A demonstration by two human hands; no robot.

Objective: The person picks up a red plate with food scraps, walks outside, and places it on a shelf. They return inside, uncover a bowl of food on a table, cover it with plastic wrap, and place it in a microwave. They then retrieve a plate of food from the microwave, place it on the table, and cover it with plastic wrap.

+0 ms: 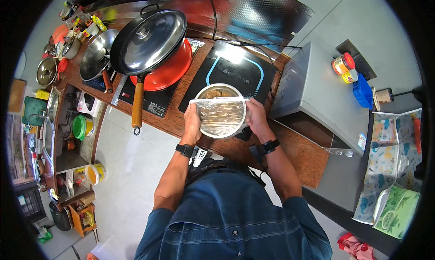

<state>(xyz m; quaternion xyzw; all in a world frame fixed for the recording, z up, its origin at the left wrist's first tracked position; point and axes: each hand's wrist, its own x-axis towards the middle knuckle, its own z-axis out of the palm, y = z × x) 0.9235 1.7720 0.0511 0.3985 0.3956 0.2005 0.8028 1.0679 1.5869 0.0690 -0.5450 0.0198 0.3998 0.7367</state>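
Observation:
A round metal bowl (222, 135) sits before me over the near part of a black induction cooktop (234, 69). Clear plastic wrap (221, 115) spans the side of the bowl closest to me. Past the wrap's straight far edge, brown food (214, 94) shows uncovered inside. My left hand (192, 122) pinches the left end of that edge at the rim. On the other side, my right hand (256, 116) grips the wrap's right end. Whether the bowl touches the cooktop cannot be made out.
To the left, a lidded wok (149, 39) with a wooden handle stands above a red basin (170, 73) on another cooktop (144, 100). A grey microwave-like appliance (319, 93) is on the right. Black cables (251, 43) run behind the cooktop. A steel pan (97, 61) lies farther left.

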